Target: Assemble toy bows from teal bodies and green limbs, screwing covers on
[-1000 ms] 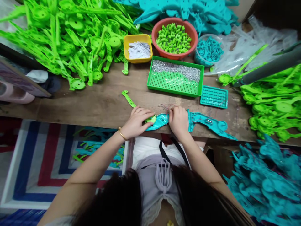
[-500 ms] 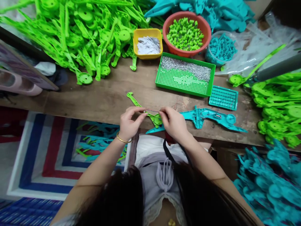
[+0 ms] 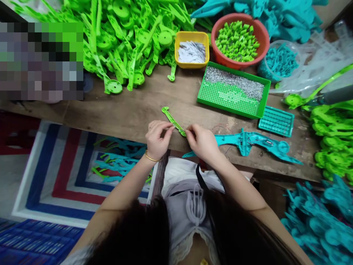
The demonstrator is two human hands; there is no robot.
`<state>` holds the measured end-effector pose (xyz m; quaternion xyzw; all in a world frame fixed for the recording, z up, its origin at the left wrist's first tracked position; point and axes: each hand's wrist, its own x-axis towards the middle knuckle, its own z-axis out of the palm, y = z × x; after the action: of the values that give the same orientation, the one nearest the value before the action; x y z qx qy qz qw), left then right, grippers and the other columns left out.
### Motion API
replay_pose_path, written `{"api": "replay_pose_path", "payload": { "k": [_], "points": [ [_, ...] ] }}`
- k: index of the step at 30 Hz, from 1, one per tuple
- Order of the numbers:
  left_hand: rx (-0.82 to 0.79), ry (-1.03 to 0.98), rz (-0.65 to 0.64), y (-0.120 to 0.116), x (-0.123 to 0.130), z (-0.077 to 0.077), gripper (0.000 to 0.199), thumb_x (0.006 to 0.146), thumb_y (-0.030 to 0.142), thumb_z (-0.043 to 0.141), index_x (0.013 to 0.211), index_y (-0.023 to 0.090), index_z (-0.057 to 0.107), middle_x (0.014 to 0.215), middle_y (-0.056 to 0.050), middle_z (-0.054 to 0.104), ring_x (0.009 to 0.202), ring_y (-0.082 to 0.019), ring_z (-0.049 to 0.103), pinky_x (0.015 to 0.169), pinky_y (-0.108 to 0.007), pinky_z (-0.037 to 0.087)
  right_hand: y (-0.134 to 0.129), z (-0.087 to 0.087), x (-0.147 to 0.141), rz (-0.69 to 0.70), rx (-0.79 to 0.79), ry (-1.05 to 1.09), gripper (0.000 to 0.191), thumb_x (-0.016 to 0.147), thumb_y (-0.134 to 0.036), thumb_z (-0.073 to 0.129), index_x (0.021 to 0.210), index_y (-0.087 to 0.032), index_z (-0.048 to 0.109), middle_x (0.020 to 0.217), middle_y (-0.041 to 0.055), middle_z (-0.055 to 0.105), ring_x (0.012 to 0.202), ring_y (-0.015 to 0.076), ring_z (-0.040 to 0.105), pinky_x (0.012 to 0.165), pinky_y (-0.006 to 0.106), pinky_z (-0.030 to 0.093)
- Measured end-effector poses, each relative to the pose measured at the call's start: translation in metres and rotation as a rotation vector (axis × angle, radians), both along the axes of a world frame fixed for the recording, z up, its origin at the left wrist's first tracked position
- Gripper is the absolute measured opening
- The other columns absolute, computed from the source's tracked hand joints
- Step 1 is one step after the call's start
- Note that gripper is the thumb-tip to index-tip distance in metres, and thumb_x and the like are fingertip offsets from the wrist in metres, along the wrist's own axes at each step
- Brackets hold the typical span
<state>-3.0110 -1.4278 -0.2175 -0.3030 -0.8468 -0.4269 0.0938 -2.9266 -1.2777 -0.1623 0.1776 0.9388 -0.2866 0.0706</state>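
Observation:
Between my hands is a lime-green plastic part [image 3: 172, 118], long and narrow with a hooked far end, slanting away to the left. My left hand [image 3: 158, 139] is closed in a pinch, thumb and forefinger against the part's middle. What is pinched there is too small to make out. My right hand [image 3: 202, 142] has its fingers closed at the part's near end and hides some of it. Behind the right hand lies a teal bow-shaped plastic shell [image 3: 245, 144], with thin wires and a small metal cylinder in its right half.
A green tray of small metal pieces [image 3: 230, 96] stands beyond my hands, with a teal tray [image 3: 276, 120] beside it. Farther back are a yellow tub [image 3: 192, 65], a red bowl [image 3: 239, 64] and a clear teal-filled tub [image 3: 281, 64]. Green parts [image 3: 124, 44] are heaped at left.
The view has shifted, so the table things sit farther right. The green part has turned and shows narrower. The thin wire stretched between my fingertips no longer shows.

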Motion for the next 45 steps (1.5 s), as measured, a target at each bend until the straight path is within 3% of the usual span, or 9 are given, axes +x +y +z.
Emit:
{"api": "replay_pose_path", "payload": {
  "k": [5, 13, 19, 26, 29, 35, 39, 45],
  "points": [
    [-0.079, 0.128, -0.058, -0.002, -0.011, 0.000, 0.015, 0.093, 0.027, 0.054, 0.085, 0.021, 0.064, 0.083, -0.005, 0.072, 0.085, -0.020, 0.067, 0.090, -0.042, 0.049, -0.003, -0.004, -0.004, -0.018, -0.034, 0.014, 0.018, 0.097, -0.029, 0.046, 0.092, -0.021, 0.061, 0.087, 0.0054, 0.073, 0.079, 0.0201, 0.068, 0.065, 0.027, 0.038],
    [0.120, -0.074, -0.065, 0.003, -0.028, -0.010, 0.013, 0.090, 0.032, 0.061, 0.097, 0.025, 0.069, 0.091, -0.005, 0.075, 0.084, -0.020, 0.071, 0.080, -0.038, 0.059, -0.004, -0.008, -0.016, -0.041, -0.038, 0.074, 0.015, 0.096, -0.026, 0.048, 0.091, -0.021, 0.062, 0.087, 0.0044, 0.075, 0.078, 0.0186, 0.070, 0.062, 0.026, 0.036],
    [0.136, -0.077, -0.062, 0.003, -0.031, -0.014, 0.015, 0.091, 0.030, 0.060, 0.094, 0.024, 0.073, 0.090, -0.004, 0.076, 0.082, -0.018, 0.072, 0.079, -0.035, 0.059, -0.002, -0.006, -0.017, -0.072, -0.064, 0.043, 0.018, 0.097, -0.026, 0.046, 0.094, -0.021, 0.063, 0.090, 0.0046, 0.075, 0.081, 0.0180, 0.070, 0.065, 0.025, 0.038],
    [-0.086, 0.127, -0.060, -0.003, -0.039, -0.013, 0.017, 0.092, 0.028, 0.060, 0.091, 0.020, 0.075, 0.087, -0.005, 0.074, 0.084, -0.018, 0.066, 0.083, -0.036, 0.050, 0.009, 0.003, -0.019, -0.173, 0.029, -0.072, 0.025, 0.096, -0.035, 0.048, 0.109, -0.019, 0.063, 0.099, 0.0079, 0.075, 0.091, 0.0246, 0.070, 0.072, 0.030, 0.042],
    [-0.183, 0.166, -0.065, -0.002, -0.039, -0.015, 0.016, 0.091, 0.025, 0.060, 0.090, 0.019, 0.074, 0.085, -0.005, 0.072, 0.082, -0.019, 0.064, 0.082, -0.036, 0.047, 0.009, 0.006, -0.018, -0.158, -0.039, -0.065, 0.022, 0.095, -0.032, 0.050, 0.105, -0.020, 0.065, 0.096, 0.0059, 0.075, 0.090, 0.0227, 0.070, 0.073, 0.030, 0.043],
    [-0.224, 0.191, -0.112, 0.002, -0.036, -0.014, 0.013, 0.090, 0.020, 0.060, 0.088, 0.017, 0.073, 0.083, -0.005, 0.071, 0.080, -0.019, 0.063, 0.081, -0.035, 0.043, -0.004, 0.007, -0.005, -0.071, -0.196, 0.053, 0.018, 0.092, -0.025, 0.054, 0.103, -0.021, 0.068, 0.096, 0.0027, 0.074, 0.086, 0.0182, 0.069, 0.074, 0.027, 0.046],
    [-0.293, 0.216, -0.116, 0.005, -0.035, -0.009, 0.013, 0.090, 0.019, 0.060, 0.086, 0.018, 0.072, 0.082, -0.004, 0.070, 0.079, -0.020, 0.062, 0.082, -0.036, 0.041, -0.012, 0.002, 0.005, -0.022, -0.051, 0.111, 0.023, 0.096, -0.027, 0.051, 0.108, -0.021, 0.069, 0.101, 0.0053, 0.072, 0.094, 0.0198, 0.068, 0.076, 0.028, 0.047],
    [-0.402, 0.219, -0.078, 0.006, -0.029, 0.000, 0.016, 0.091, 0.020, 0.055, 0.088, 0.019, 0.071, 0.086, -0.005, 0.071, 0.083, -0.022, 0.062, 0.085, -0.038, 0.040, -0.014, -0.007, 0.012, 0.016, 0.138, 0.153, 0.030, 0.100, -0.031, 0.043, 0.110, -0.022, 0.069, 0.099, 0.0062, 0.071, 0.087, 0.0190, 0.068, 0.069, 0.028, 0.046]
  ]
}}
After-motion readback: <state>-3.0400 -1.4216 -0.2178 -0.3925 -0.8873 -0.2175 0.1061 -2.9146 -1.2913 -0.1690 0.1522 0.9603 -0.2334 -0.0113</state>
